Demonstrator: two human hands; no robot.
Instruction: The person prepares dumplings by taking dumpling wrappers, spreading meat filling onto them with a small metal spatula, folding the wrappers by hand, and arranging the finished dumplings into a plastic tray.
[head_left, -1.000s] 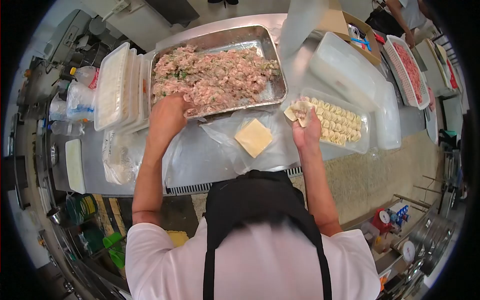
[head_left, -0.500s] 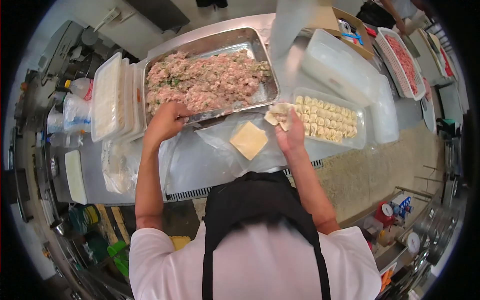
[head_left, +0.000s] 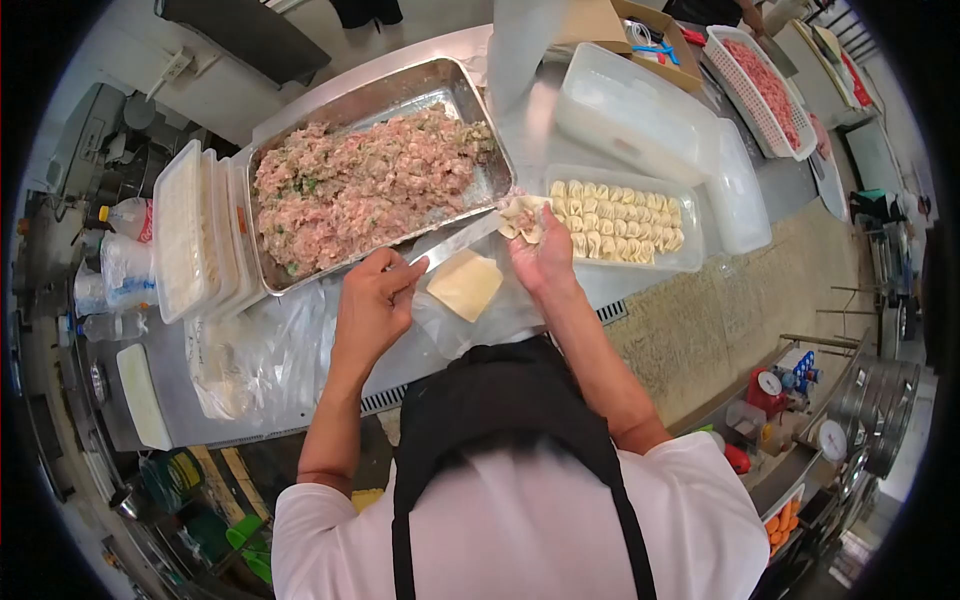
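At twelve o'clock from the apron (head_left: 500,392), the right hand (head_left: 545,257), fingers half-curled, cups a filled wrapper (head_left: 520,218); the left hand (head_left: 375,305), fingers closed, grips a flat blade (head_left: 464,240) at the wrapper's eight o'clock.

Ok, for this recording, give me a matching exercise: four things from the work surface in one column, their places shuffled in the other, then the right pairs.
Things
1. Flat metal blade
2. Open wrapper with filling
3. Folded dumplings
4. Minced meat mixture

Places
A. In rows in a translucent plastic container
B. Gripped by the left hand
C. Heaped in a metal tray
D. Held in the right hand

Pairs: 1-B, 2-D, 3-A, 4-C
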